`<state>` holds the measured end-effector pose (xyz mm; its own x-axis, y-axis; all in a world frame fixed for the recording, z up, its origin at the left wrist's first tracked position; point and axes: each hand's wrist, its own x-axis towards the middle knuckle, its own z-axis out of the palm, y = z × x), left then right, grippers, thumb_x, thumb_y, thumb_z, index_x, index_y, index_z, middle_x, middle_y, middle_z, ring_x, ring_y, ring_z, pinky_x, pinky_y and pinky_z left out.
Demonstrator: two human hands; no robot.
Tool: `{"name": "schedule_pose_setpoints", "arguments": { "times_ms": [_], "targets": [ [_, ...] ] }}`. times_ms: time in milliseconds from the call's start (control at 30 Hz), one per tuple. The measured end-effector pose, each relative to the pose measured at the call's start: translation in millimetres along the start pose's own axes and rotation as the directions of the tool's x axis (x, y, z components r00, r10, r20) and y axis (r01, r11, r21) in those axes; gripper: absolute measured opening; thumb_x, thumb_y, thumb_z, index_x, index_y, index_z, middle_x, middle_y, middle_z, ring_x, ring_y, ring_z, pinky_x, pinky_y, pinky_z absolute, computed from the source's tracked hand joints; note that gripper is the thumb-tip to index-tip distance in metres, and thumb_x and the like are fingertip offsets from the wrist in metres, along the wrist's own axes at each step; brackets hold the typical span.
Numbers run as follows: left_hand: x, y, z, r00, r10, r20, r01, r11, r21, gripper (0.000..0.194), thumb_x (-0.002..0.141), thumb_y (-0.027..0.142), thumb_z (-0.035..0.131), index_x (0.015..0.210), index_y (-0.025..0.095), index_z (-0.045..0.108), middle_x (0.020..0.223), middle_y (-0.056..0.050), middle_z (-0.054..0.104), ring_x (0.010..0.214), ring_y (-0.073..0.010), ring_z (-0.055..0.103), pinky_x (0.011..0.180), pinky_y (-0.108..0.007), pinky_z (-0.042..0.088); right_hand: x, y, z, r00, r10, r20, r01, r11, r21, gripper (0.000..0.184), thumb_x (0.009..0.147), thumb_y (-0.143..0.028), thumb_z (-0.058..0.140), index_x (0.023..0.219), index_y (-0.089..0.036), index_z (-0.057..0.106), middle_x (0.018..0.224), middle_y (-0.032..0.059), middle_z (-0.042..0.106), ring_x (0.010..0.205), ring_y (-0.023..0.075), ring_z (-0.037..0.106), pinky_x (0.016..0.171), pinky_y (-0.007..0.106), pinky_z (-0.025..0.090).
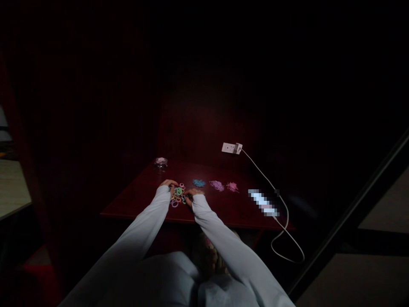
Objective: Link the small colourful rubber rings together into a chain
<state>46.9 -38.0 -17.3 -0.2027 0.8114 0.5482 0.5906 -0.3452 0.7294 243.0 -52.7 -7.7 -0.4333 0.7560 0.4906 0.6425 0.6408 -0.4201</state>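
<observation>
A small pile of colourful rings (179, 192), which look like hair ties, lies near the front of the dark red table. My left hand (168, 184) curves round the left side of the pile, its fingers and thumb apart. At the pile's right side my right hand (192, 194) rests with bent fingers, thumb and forefinger apart. Nothing shows held in either hand, though the dim light blurs the fingertips. To the right lie a blue heap of thin bands (198, 183), a purple heap (217, 185) and a pink heap (232, 186).
A clear round container (161, 162) with something pale pink stands at the table's back left. A lit, pixelated device (263, 203) lies at the right, its white cable (286, 209) running to a wall socket (230, 148). The table's front edge (134, 216) is close to me.
</observation>
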Motion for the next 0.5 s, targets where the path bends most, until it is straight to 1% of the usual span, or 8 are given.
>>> {"name": "schedule_pose_setpoints", "arguments": {
  "times_ms": [133, 200, 267, 367, 500],
  "targets": [
    [-1.2, -4.8, 4.2, 0.998, 0.014, -0.056, -0.018, 0.997, -0.077, 0.024, 0.076, 0.02, 0.052, 0.082, 0.022, 0.075, 0.097, -0.008, 0.079, 0.098, -0.0256, 0.074, 0.099, -0.041, 0.06, 2.1, 4.4, 2.5, 0.998, -0.043, -0.042, 0.041, 0.998, -0.043, 0.015, 0.087, -0.014, 0.069, 0.096, -0.022, 0.076, 0.095, 0.0033, 0.075, 0.089, 0.0189, 0.07, 0.083, 0.028, 0.053],
    [-1.2, -8.5, 8.3, 0.995, 0.023, -0.095, -0.036, 0.991, -0.132, 0.023, 0.076, 0.021, 0.052, 0.08, 0.022, 0.075, 0.097, -0.008, 0.079, 0.097, -0.026, 0.075, 0.099, -0.042, 0.06, 2.8, 8.1, 4.9, 0.998, -0.052, -0.036, 0.05, 0.998, -0.039, 0.017, 0.088, -0.013, 0.068, 0.099, -0.022, 0.077, 0.097, 0.0038, 0.076, 0.09, 0.0191, 0.07, 0.084, 0.029, 0.054],
    [-0.7, -10.8, 12.3, 0.993, 0.016, -0.118, -0.036, 0.985, -0.169, 0.02, 0.076, 0.022, 0.054, 0.078, 0.022, 0.074, 0.096, -0.008, 0.079, 0.096, -0.0262, 0.075, 0.1, -0.042, 0.06, 4.1, 11.1, 7.7, 1.0, -0.029, -0.009, 0.028, 0.999, -0.033, 0.02, 0.088, -0.012, 0.069, 0.104, -0.021, 0.078, 0.101, 0.0057, 0.077, 0.094, 0.0198, 0.071, 0.088, 0.03, 0.054],
    [-0.1, -10.2, 15.4, 0.993, -0.007, -0.114, -0.012, 0.986, -0.169, 0.016, 0.074, 0.021, 0.058, 0.077, 0.023, 0.074, 0.093, -0.007, 0.08, 0.096, -0.0259, 0.075, 0.101, -0.042, 0.059, 6.2, 11.3, 10.9, 1.0, -0.028, 0.012, 0.028, 0.999, -0.02, 0.023, 0.09, -0.012, 0.069, 0.109, -0.021, 0.079, 0.109, 0.0082, 0.077, 0.101, 0.021, 0.07, 0.094, 0.031, 0.053],
    [-0.3, -6.5, 14.4, 0.997, -0.026, -0.066, 0.016, 0.989, -0.146, 0.017, 0.078, 0.018, 0.057, 0.078, 0.024, 0.073, 0.092, -0.006, 0.08, 0.095, -0.0249, 0.075, 0.1, -0.043, 0.06, 7.0, 1.4, 9.9, 0.996, -0.088, -0.031, 0.087, 0.995, -0.044, 0.022, 0.095, -0.017, 0.068, 0.108, -0.028, 0.081, 0.118, 0.0048, 0.077, 0.111, 0.0217, 0.065, 0.1, 0.034, 0.051]
  ]
}}
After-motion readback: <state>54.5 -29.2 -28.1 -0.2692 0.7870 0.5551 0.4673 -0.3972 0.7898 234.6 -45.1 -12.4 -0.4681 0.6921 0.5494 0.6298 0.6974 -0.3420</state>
